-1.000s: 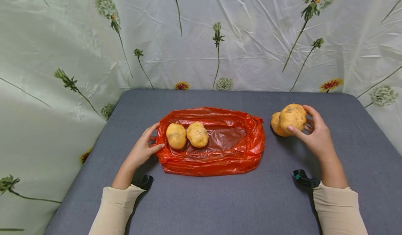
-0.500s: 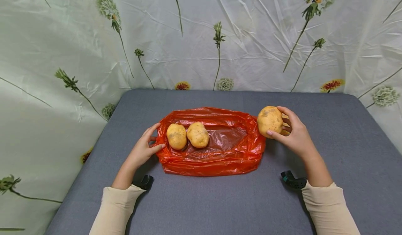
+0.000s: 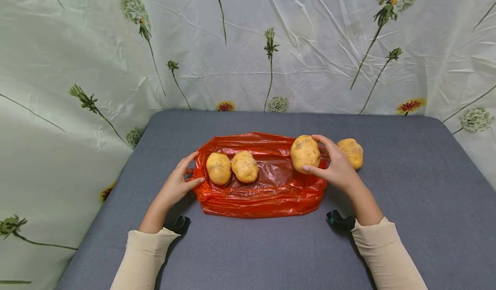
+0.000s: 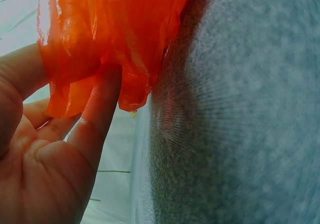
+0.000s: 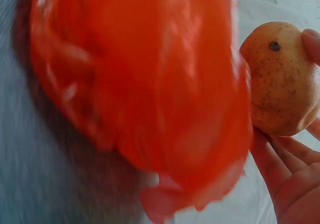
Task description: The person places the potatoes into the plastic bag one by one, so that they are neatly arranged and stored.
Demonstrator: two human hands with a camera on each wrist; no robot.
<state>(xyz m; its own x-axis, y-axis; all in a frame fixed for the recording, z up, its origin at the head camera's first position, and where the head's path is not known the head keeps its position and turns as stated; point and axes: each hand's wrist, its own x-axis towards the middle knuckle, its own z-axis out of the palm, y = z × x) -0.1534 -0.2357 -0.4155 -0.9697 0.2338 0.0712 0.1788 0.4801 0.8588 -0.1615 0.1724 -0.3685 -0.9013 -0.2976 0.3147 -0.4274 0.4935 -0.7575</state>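
Observation:
A red plastic bag (image 3: 263,206) lies spread with its mouth up on the grey table. Two potatoes (image 3: 218,168) sit side by side in its left half. My left hand (image 3: 176,184) holds the bag's left end, thumb and fingers around the edge; in the left wrist view the thin red film (image 4: 135,39) lies among the fingers. With thumb and fingertips, my right hand (image 3: 341,169) grips another potato (image 3: 305,154) over the bag's right end. The right wrist view shows that potato (image 5: 280,82), with a dark spot, above the bag's side.
One more potato (image 3: 351,153) lies on the table (image 3: 271,255) to the right of the bag, behind the right hand. A pale curtain with a flower print (image 3: 240,44) hangs along the table's back and left edges.
My right hand has carried its potato leftward, from beside the loose potato to over the bag's right end. The loose potato now shows on the hand's right. The left hand stays put.

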